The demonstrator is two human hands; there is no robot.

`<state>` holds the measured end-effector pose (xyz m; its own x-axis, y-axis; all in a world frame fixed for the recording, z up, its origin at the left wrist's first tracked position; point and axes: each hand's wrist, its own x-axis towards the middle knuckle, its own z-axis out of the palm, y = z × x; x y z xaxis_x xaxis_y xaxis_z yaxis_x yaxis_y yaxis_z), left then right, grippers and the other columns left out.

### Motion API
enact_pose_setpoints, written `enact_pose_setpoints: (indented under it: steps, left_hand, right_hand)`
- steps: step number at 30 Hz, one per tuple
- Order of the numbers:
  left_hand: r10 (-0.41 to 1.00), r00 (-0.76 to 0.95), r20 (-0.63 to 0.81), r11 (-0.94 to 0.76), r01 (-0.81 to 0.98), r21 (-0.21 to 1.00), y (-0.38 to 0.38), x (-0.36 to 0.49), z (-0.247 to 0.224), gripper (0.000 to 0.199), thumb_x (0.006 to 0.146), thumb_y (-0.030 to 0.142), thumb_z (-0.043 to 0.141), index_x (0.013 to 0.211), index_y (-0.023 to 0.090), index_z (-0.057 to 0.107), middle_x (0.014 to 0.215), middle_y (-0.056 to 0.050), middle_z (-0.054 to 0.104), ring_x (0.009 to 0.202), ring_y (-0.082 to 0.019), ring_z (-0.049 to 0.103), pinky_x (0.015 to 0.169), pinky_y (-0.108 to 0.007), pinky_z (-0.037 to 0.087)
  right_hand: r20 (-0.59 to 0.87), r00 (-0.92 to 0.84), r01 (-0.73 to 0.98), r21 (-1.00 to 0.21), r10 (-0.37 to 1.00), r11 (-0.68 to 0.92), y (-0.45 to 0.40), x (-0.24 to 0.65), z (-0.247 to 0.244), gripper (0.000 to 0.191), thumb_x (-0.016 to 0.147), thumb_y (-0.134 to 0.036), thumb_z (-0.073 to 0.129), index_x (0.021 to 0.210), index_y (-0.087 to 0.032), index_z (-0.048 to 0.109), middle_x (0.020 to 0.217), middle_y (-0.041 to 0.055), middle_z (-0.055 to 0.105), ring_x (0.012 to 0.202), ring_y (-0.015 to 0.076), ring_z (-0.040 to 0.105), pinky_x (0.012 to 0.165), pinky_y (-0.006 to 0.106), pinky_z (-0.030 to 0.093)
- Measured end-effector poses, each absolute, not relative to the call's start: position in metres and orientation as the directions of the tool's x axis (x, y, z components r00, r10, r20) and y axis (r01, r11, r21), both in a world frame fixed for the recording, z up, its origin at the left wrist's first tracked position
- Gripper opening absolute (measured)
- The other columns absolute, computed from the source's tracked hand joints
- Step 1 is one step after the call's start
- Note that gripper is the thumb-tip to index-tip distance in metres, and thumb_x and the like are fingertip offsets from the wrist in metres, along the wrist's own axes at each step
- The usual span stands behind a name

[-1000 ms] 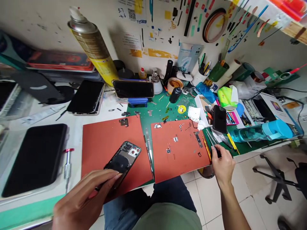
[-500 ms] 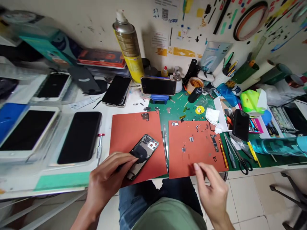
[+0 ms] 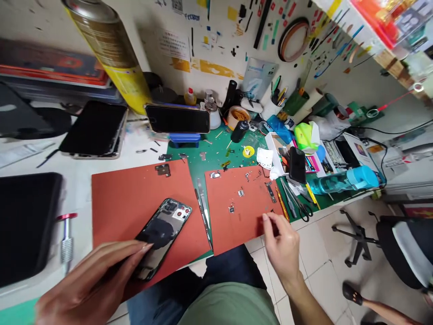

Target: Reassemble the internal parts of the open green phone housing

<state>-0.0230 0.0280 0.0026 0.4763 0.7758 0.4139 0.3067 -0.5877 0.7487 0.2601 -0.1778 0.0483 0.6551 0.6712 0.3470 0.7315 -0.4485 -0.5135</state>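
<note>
An opened phone housing, with two red-ringed camera openings at its far end, lies slantwise on the left red mat. My left hand is closed at its near left side, thumb and fingertips together over the inner face. Above the near right part of the right red mat is my right hand. Its thumb and forefinger are drawn together in a pinch; anything between them is too small to make out. Around it on this mat lie small phone parts, including a narrow circuit board and a small metal piece.
Tweezers lie between the mats. A gold screwdriver and scissors are at the right. A phone leans on a blue stand behind. At left are a red-capped screwdriver and dark phone. Another person's foot shows lower right.
The view has swung right and come closer on the left; a chair and a person's foot now show. My left hand stays at the phone housing. My right hand is slightly nearer the mat's right edge.
</note>
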Motion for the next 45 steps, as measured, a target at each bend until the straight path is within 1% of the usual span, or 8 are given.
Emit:
enact_pose_setpoints:
  steps: [10, 14, 17, 26, 31, 37, 41, 45]
  left_hand:
    - [0.758, 0.460, 0.462, -0.632, 0.343, 0.695, -0.016, -0.047, 0.025, 0.016, 0.101, 0.008, 0.071, 0.103, 0.022, 0.077, 0.091, -0.002, 0.081, 0.083, -0.016, 0.077, 0.079, -0.029, 0.063]
    - [0.780, 0.374, 0.502, -0.623, 0.384, 0.682, -0.038, -0.072, 0.028, 0.017, 0.098, 0.006, 0.075, 0.105, 0.022, 0.077, 0.091, -0.001, 0.081, 0.081, -0.016, 0.077, 0.078, -0.029, 0.063]
    - [0.787, 0.323, 0.526, -0.617, 0.393, 0.682, -0.047, -0.085, 0.027, 0.017, 0.097, 0.005, 0.075, 0.105, 0.021, 0.076, 0.091, -0.002, 0.080, 0.081, -0.016, 0.076, 0.077, -0.029, 0.063]
    - [0.787, 0.259, 0.560, -0.617, 0.363, 0.698, -0.052, -0.099, 0.017, 0.014, 0.099, 0.008, 0.076, 0.104, 0.021, 0.076, 0.088, -0.002, 0.080, 0.078, -0.016, 0.075, 0.075, -0.031, 0.061]
    - [0.798, 0.220, 0.561, -0.602, 0.337, 0.724, -0.052, -0.097, 0.018, 0.016, 0.098, 0.008, 0.076, 0.105, 0.023, 0.076, 0.088, -0.002, 0.081, 0.078, -0.017, 0.077, 0.076, -0.031, 0.062]
    - [0.831, 0.198, 0.519, -0.556, 0.278, 0.784, -0.052, -0.083, 0.020, 0.013, 0.098, 0.010, 0.077, 0.103, 0.023, 0.076, 0.088, -0.002, 0.080, 0.079, -0.017, 0.076, 0.074, -0.030, 0.063]
    - [0.852, 0.225, 0.472, -0.516, 0.208, 0.831, -0.054, -0.066, 0.024, 0.012, 0.099, 0.010, 0.076, 0.100, 0.021, 0.076, 0.088, -0.002, 0.080, 0.080, -0.016, 0.077, 0.075, -0.028, 0.063]
    - [0.842, 0.304, 0.446, -0.502, 0.137, 0.854, -0.056, -0.045, 0.029, 0.011, 0.100, 0.010, 0.076, 0.099, 0.021, 0.076, 0.088, -0.002, 0.080, 0.080, -0.016, 0.077, 0.076, -0.029, 0.062]
  right_hand:
    - [0.202, 0.242, 0.572, -0.820, 0.949, 0.029, -0.098, 0.186, 0.082, 0.013, 0.108, -0.022, 0.065, 0.115, -0.024, 0.075, 0.089, 0.0006, 0.073, 0.065, 0.0124, 0.065, 0.063, 0.024, 0.053]
    - [-0.233, 0.089, 0.544, -0.803, 0.968, -0.243, -0.008, 0.133, 0.091, 0.011, 0.101, -0.019, 0.069, 0.109, -0.022, 0.077, 0.101, 0.0052, 0.081, 0.087, 0.0203, 0.076, 0.084, 0.031, 0.057]
    - [-0.364, 0.064, 0.560, -0.757, 0.929, -0.336, 0.042, 0.101, 0.077, 0.007, 0.101, -0.019, 0.072, 0.105, -0.018, 0.077, 0.095, 0.0079, 0.080, 0.092, 0.0229, 0.076, 0.088, 0.036, 0.059]
    - [-0.651, 0.058, 0.450, -0.660, 0.757, -0.602, 0.077, 0.071, 0.033, 0.041, 0.106, -0.043, 0.073, 0.138, -0.019, 0.066, 0.139, 0.0113, 0.069, 0.118, 0.0260, 0.072, 0.100, 0.048, 0.064]
    - [-0.621, 0.080, 0.347, -0.716, 0.780, -0.606, 0.074, 0.077, 0.036, 0.040, 0.106, -0.043, 0.073, 0.137, -0.019, 0.067, 0.136, 0.0099, 0.070, 0.113, 0.0244, 0.073, 0.096, 0.046, 0.065]
    - [-0.407, 0.147, 0.138, -0.894, 0.902, -0.426, 0.009, 0.127, 0.080, 0.026, 0.094, -0.039, 0.078, 0.085, -0.017, 0.069, 0.075, 0.0027, 0.071, 0.066, 0.0183, 0.072, 0.061, 0.031, 0.061]
    - [-0.111, 0.422, -0.011, -0.993, 0.900, -0.117, -0.078, 0.159, 0.095, 0.039, 0.094, -0.037, 0.083, 0.126, -0.024, 0.065, 0.092, 0.0044, 0.081, 0.073, 0.0221, 0.080, 0.063, 0.034, 0.067]
    - [0.126, 0.590, 0.184, -0.983, 0.798, 0.020, -0.155, 0.158, 0.083, 0.053, 0.097, -0.021, 0.081, 0.146, -0.025, 0.059, 0.096, 0.0060, 0.085, 0.064, 0.0200, 0.080, 0.060, 0.032, 0.070]
